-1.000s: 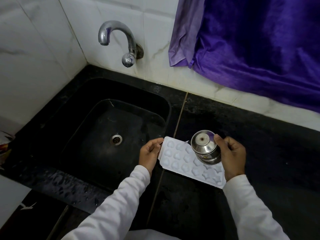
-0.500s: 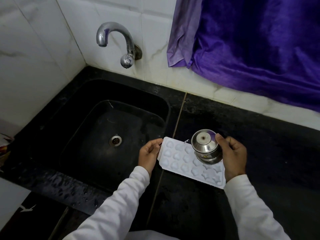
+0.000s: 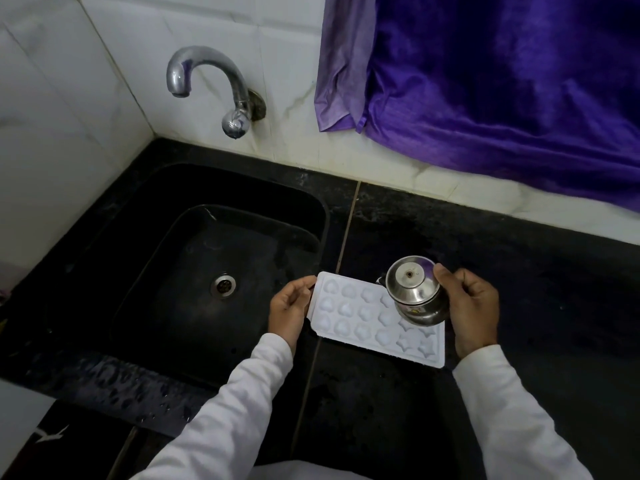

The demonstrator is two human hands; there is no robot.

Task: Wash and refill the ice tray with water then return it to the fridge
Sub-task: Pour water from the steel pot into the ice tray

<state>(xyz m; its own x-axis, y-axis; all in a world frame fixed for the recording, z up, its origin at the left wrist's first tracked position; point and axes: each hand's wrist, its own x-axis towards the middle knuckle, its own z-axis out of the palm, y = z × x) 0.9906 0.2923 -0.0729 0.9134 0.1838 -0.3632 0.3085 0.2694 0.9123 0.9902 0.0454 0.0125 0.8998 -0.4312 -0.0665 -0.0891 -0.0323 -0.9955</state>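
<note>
Little had moved since the earlier frame: the left grip (image 3: 289, 308) still pinched the left end of the white ice tray (image 3: 360, 318), which lay on the black table (image 3: 526, 271) just beside the sink (image 3: 221, 237), while the right grip (image 3: 474, 311) clasped a steel pot (image 3: 414, 292) tilted over it.

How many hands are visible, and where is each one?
2. The left hand holds the left end of the ice tray; the right hand grips a tilted steel pot over the tray's right part. No other hand shows.
</note>
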